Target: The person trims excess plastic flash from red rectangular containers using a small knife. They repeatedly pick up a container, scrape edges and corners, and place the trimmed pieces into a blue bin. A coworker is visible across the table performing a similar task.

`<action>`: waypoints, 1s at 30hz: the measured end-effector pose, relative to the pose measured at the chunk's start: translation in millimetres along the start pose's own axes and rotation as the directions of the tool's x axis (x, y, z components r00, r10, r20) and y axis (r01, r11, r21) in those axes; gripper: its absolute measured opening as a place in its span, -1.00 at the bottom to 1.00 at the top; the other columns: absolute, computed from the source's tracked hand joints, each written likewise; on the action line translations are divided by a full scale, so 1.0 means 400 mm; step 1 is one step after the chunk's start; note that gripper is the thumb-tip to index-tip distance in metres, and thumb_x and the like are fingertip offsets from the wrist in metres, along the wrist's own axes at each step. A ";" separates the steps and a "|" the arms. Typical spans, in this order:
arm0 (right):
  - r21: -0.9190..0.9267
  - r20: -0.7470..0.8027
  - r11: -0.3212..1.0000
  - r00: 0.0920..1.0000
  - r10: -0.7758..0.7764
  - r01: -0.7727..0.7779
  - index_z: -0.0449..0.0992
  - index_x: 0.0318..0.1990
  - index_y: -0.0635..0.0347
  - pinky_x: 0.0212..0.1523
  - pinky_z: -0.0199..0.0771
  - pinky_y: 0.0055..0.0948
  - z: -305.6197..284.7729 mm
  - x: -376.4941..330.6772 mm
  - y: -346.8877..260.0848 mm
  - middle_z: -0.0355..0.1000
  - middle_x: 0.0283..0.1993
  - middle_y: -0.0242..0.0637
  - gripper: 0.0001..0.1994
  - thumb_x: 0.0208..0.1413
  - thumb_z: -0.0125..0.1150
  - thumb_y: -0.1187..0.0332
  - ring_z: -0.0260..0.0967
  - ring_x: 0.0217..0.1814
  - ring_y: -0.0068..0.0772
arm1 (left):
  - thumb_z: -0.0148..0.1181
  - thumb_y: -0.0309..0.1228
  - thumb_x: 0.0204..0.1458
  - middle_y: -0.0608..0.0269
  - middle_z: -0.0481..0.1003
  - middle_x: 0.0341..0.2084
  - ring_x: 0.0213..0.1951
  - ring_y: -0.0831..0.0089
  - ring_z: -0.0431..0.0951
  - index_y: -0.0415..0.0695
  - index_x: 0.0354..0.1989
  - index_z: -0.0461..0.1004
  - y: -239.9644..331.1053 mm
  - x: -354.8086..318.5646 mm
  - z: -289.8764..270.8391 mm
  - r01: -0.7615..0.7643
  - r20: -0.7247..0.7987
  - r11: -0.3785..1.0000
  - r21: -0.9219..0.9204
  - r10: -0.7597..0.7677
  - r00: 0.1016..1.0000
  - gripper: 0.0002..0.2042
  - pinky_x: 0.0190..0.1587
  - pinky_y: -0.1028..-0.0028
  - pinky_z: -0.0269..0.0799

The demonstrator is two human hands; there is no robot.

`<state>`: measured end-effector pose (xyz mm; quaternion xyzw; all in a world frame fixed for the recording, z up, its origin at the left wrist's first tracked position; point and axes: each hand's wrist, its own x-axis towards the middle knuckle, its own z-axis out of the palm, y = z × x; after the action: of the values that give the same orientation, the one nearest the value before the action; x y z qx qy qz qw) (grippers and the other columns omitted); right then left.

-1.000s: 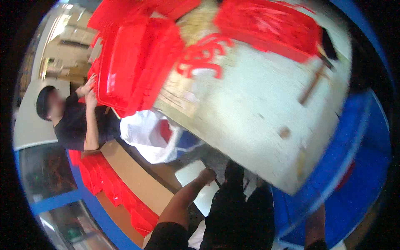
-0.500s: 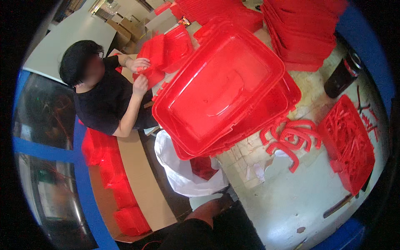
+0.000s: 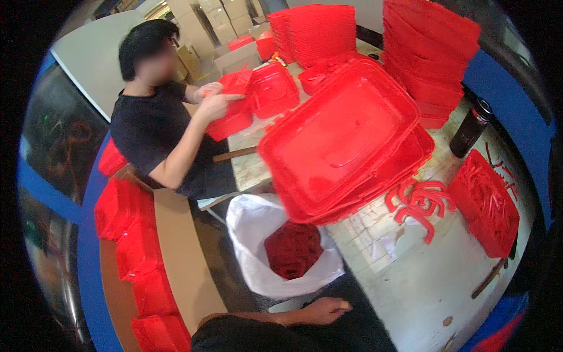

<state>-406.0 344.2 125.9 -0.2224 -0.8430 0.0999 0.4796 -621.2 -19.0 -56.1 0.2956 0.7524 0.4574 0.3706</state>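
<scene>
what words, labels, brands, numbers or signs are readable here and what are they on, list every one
No readable text anywhere in this view.
Dark cylindrical container: any marking is too small to read.
Pale paper scraps on the table: too blurred to read.
Background cartons: too small and blurred to read.
White bag and large red tray: no lettering can be made out.

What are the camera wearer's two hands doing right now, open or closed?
Left hand: looks loosely closed, fingers curled, nothing visible in it.
Right hand: out of view, so cannot be told.
</scene>
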 end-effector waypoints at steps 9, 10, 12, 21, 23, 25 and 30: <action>0.122 0.589 0.954 0.754 -0.290 0.273 0.52 -0.04 0.31 -0.47 0.51 -0.23 0.084 -0.142 -0.526 0.50 -0.35 0.01 -0.75 0.16 0.23 0.42 0.51 -0.40 -0.08 | 0.13 -0.09 0.23 0.00 0.21 0.31 0.35 0.31 0.15 -0.33 0.38 0.07 0.444 0.069 -0.195 -0.420 -0.266 0.750 -0.510 0.327 0.907 -0.29 0.40 0.33 0.01; 0.091 0.602 0.967 0.761 -0.244 0.238 0.53 -0.04 0.31 -0.44 0.52 -0.20 0.088 -0.147 -0.550 0.50 -0.35 0.01 -0.75 0.20 0.18 0.37 0.50 -0.39 -0.03 | 0.17 -0.11 0.21 0.02 0.25 0.27 0.32 0.32 0.20 -0.32 0.35 0.12 0.443 0.076 -0.199 -0.391 -0.250 0.712 -0.583 0.301 0.920 -0.31 0.37 0.35 0.06; 0.105 0.612 0.972 0.757 -0.229 0.209 0.50 -0.09 0.35 -0.45 0.49 -0.15 0.104 -0.164 -0.585 0.47 -0.40 -0.01 -0.73 0.14 0.21 0.34 0.47 -0.42 0.01 | 0.23 -0.12 0.15 0.01 0.35 0.18 0.23 0.31 0.32 -0.31 0.28 0.21 0.425 0.087 -0.200 -0.356 -0.193 0.766 -0.535 0.299 0.934 -0.35 0.29 0.36 0.18; 0.275 0.656 0.939 0.673 -0.342 0.209 0.44 -0.01 0.25 -0.01 0.45 -0.04 0.197 -0.125 -0.492 0.44 -0.06 -0.01 -0.57 -0.01 0.40 0.28 0.41 -0.01 0.07 | 0.23 -0.51 0.04 0.21 0.63 -0.22 -0.16 0.51 0.58 -0.23 -0.08 0.57 0.275 0.320 -0.299 -0.124 -0.082 0.979 -0.163 0.112 0.990 -0.75 -0.05 0.47 0.48; 0.255 0.520 0.960 0.820 -0.240 0.119 0.54 -0.23 0.22 -0.09 0.50 -0.06 0.164 -0.018 -0.405 0.51 -0.26 -0.10 -0.79 -0.04 0.37 0.44 0.49 -0.15 0.00 | 0.19 -0.47 0.06 0.23 0.63 -0.27 -0.18 0.50 0.58 -0.19 -0.13 0.58 0.251 0.365 -0.319 -0.186 -0.041 0.981 -0.051 0.184 0.982 -0.79 -0.07 0.45 0.48; 0.129 0.459 0.976 0.883 0.100 -0.177 0.55 -0.20 0.29 -0.14 0.51 -0.28 0.168 0.111 -0.303 0.52 -0.28 -0.11 -0.89 0.11 0.21 0.59 0.52 -0.20 -0.22 | 0.17 -0.44 0.08 0.25 0.62 -0.30 -0.20 0.50 0.58 -0.17 -0.16 0.59 0.239 0.395 -0.334 -0.217 0.034 0.953 0.212 0.214 0.976 -0.81 -0.07 0.43 0.48; -0.012 0.462 0.994 0.880 0.105 -0.113 0.60 -0.08 0.27 -0.04 0.51 -0.37 0.441 0.427 0.009 0.58 -0.07 -0.08 -0.79 0.14 0.21 0.48 0.57 -0.06 -0.20 | 0.15 -0.47 0.12 0.21 0.64 -0.21 -0.14 0.48 0.58 -0.19 -0.05 0.58 0.276 0.437 -0.350 -0.171 0.165 0.973 0.158 0.144 0.976 -0.75 0.00 0.40 0.47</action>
<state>-631.0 435.5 163.2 -0.2356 -0.9182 0.1831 0.2604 -821.6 97.6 36.9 0.4193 0.7326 0.3950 0.3625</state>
